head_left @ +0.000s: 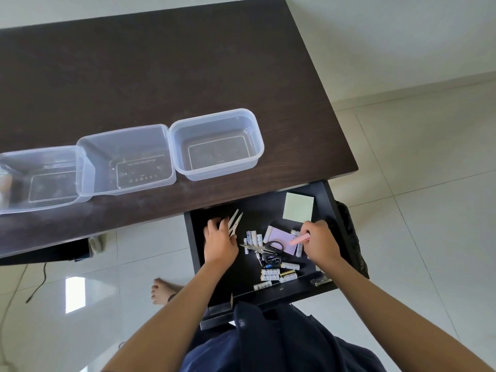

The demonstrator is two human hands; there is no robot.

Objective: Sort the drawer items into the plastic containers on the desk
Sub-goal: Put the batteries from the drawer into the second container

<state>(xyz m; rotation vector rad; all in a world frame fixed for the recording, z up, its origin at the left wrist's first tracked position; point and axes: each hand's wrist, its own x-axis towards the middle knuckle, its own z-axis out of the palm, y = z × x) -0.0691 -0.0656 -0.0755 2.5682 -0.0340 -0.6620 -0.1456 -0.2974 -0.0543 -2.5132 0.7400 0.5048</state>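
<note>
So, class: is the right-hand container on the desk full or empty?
Empty. The right-hand container shows only its bare clear floor; the batteries and scissors lie in the drawer.

A room in a home, set up as a small study corner: a dark wood-grain table [161, 76] with a pull-out drawer [263, 294] of household odds and ends stands on glossy pale floor tiles [416, 183] against a plain white wall [375, 28], and a bare foot [161, 289] rests on the floor
</note>
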